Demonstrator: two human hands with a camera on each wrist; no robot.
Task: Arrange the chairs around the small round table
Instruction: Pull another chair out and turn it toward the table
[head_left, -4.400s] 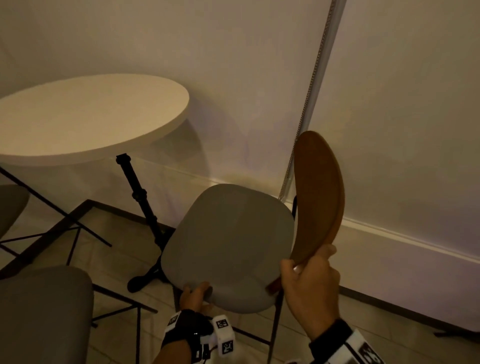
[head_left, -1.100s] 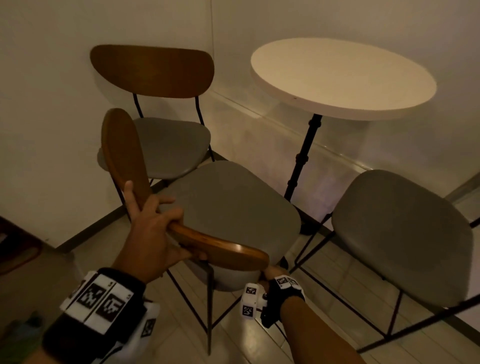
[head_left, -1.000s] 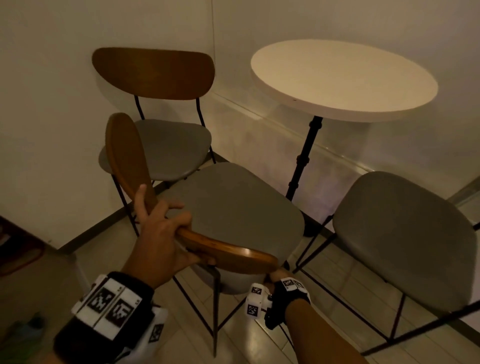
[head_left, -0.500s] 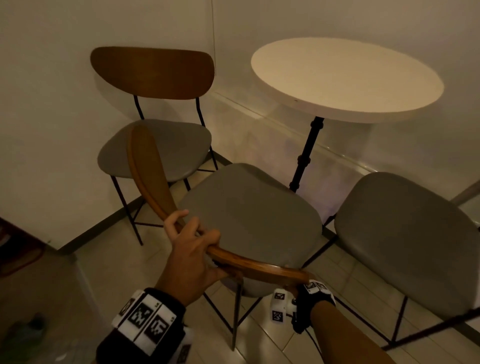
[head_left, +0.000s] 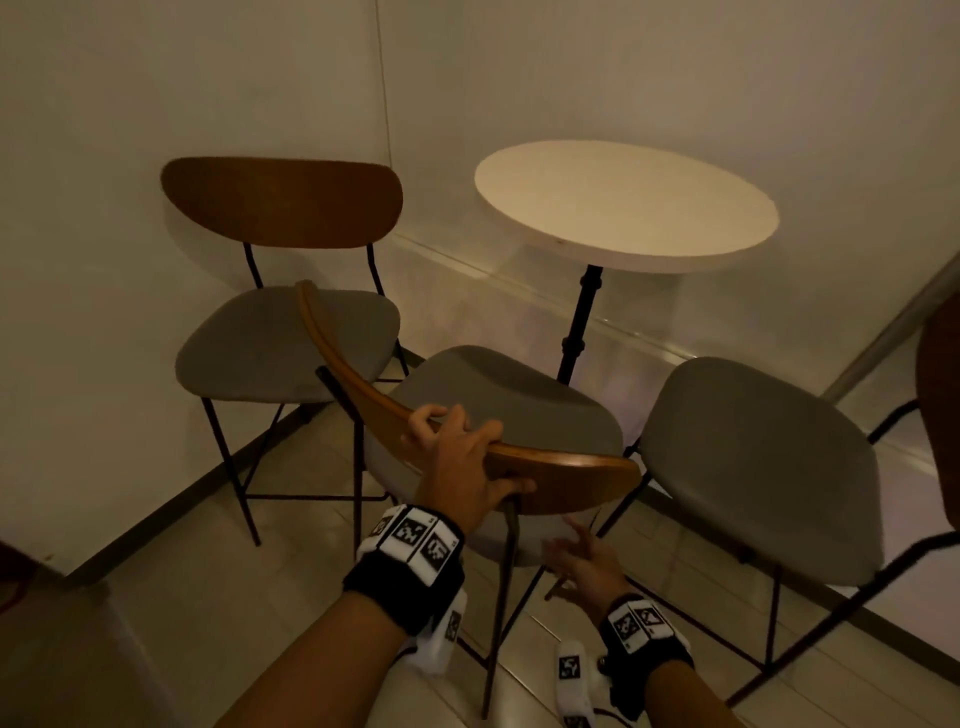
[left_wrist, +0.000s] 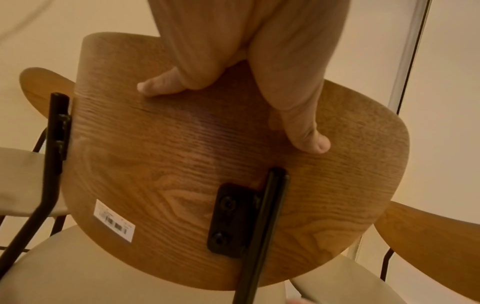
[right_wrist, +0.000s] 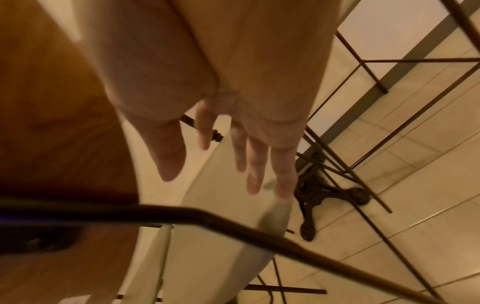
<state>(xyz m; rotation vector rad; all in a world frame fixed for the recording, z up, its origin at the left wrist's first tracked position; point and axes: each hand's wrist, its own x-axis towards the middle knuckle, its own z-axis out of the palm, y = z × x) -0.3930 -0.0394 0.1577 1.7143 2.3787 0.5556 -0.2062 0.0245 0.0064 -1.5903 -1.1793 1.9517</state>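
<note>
The small round white table (head_left: 623, 208) stands in the corner on a black post. Three chairs with grey seats and brown wooden backrests are near it. The middle chair (head_left: 498, 405) faces the table, and my left hand (head_left: 457, 462) grips the top edge of its backrest (head_left: 566, 467). In the left wrist view my thumb (left_wrist: 303, 131) presses the back of that backrest (left_wrist: 207, 174). My right hand (head_left: 582, 561) hangs free just below the seat's rear edge, with straight spread fingers (right_wrist: 254, 164) holding nothing.
A second chair (head_left: 280, 343) stands against the left wall, close to the middle chair's backrest. A third chair (head_left: 753, 457) stands to the right, its seat almost touching the middle one. The table's black cast base (right_wrist: 324, 191) sits on the tiled floor among thin chair legs.
The middle chair has swung right, and its backrest now runs across in front of me. My right hand has let go of the seat's edge and opened. My left hand keeps its grip.
</note>
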